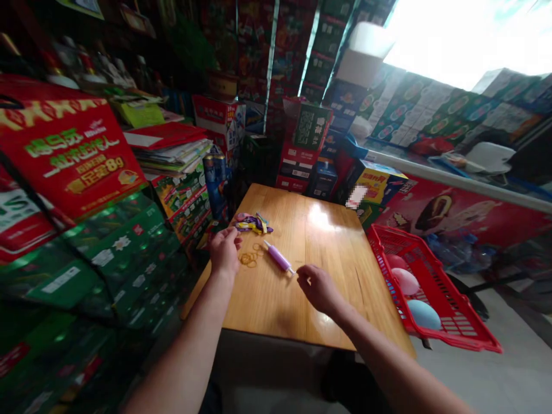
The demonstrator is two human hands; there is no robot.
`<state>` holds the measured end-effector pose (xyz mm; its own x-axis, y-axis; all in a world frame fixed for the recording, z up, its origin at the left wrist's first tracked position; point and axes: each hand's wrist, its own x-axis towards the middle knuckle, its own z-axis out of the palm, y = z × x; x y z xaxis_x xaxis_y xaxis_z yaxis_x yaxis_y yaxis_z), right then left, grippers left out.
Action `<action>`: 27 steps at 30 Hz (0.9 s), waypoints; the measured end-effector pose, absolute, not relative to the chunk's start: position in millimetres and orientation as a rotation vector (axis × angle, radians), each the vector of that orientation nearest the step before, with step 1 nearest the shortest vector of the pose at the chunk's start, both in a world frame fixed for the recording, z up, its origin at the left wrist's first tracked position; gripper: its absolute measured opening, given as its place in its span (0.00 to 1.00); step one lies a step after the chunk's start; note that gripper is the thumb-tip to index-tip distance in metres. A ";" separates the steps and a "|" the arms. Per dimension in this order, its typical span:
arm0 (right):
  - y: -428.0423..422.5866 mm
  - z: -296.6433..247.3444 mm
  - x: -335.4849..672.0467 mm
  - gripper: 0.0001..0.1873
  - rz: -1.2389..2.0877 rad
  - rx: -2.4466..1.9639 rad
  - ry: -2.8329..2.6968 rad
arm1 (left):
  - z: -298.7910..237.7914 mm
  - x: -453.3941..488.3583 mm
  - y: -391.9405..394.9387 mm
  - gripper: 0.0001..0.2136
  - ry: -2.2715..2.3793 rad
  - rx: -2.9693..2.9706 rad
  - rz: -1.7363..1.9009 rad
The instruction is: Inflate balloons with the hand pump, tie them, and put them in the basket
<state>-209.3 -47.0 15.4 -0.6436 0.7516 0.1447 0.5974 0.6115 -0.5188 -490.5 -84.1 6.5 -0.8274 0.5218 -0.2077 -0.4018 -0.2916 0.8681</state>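
We see a slim purple plastic hand pump (278, 257) lying diagonally on the pale wooden counter (267, 305), its tip toward the right hand (318, 287), whose slightly parted fingers (302, 276) seem just short of touching it.

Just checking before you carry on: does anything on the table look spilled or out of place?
Loose rubber bands lie scattered on the wooden table by the left hand, looking spilled rather than gathered in a pile.
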 end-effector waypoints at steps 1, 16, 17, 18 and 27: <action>-35.4 17.5 -235.7 0.07 0.613 -1.054 -2.521 | 3.2 -494.7 -84.3 0.11 1.363 0.121 2.108; 50.1 -23.3 -414.6 0.12 0.491 -1.163 -2.634 | -7.0 -498.8 -82.5 0.10 1.064 -0.010 1.830; 51.9 -22.4 -415.0 0.12 0.510 -1.172 -2.600 | -8.1 -498.1 -81.8 0.10 1.062 -0.010 1.827; 53.7 -20.6 -414.5 0.12 0.531 -1.181 -2.562 | -9.1 -496.9 -81.0 0.10 1.061 -0.009 1.823; 30.3 6.5 -370.7 0.07 1.297 -1.125 -1.752 | -1.6 -457.8 -77.5 0.17 0.787 0.094 1.447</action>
<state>-370.7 30.3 6.5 -0.3997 0.9163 0.0239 0.2449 0.1318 -0.9606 -457.8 -77.5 -1.6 -0.0753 0.9036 -0.4218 -0.8452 0.1666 0.5078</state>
